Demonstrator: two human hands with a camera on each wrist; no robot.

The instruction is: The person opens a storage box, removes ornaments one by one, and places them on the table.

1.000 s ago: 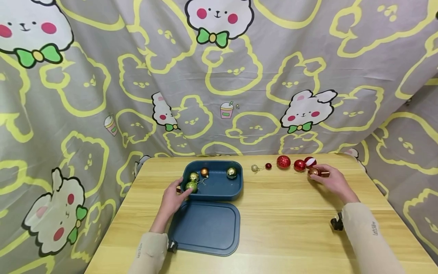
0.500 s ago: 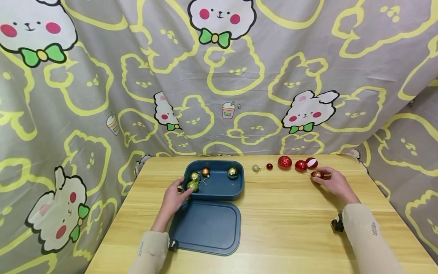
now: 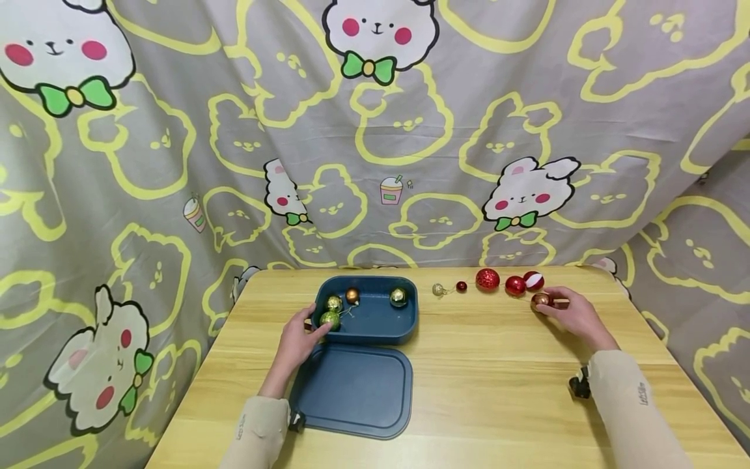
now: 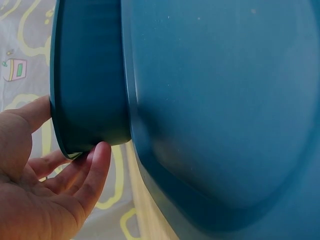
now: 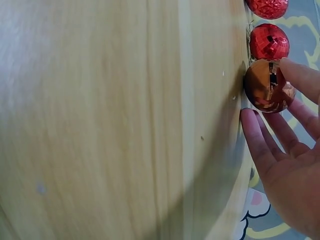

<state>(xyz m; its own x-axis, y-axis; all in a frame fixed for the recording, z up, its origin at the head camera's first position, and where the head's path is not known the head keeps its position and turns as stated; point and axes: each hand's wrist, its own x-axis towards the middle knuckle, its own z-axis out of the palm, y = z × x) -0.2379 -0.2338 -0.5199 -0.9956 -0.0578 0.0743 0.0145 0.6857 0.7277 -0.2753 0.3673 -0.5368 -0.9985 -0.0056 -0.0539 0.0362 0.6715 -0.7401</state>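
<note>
My left hand (image 3: 297, 340) grips the left end of a blue box (image 3: 375, 339), thumb at the rim and fingers against its end wall (image 4: 90, 75). Inside the box lie a green glitter bauble (image 3: 330, 320), a gold bauble (image 3: 333, 303) and a small copper bauble (image 3: 352, 296) on the left, and another gold bauble (image 3: 398, 297) on the right. My right hand (image 3: 577, 316) holds a shiny copper bauble (image 5: 265, 87) at the table's far right, thumb on one side and fingers around the other. The bauble appears at table level; whether it touches the wood I cannot tell.
Along the back edge lie a small gold bauble (image 3: 438, 289), a tiny dark red one (image 3: 461, 286), red baubles (image 3: 487, 280) and a red-and-white one (image 3: 534, 281). The blue lid (image 3: 354, 391) lies flat before the box. A patterned curtain (image 3: 422, 130) hangs behind the table.
The right hand has shifted the copper bauble slightly right and nearer, uncovering more of the red-and-white bauble. The left hand stays on the box.
</note>
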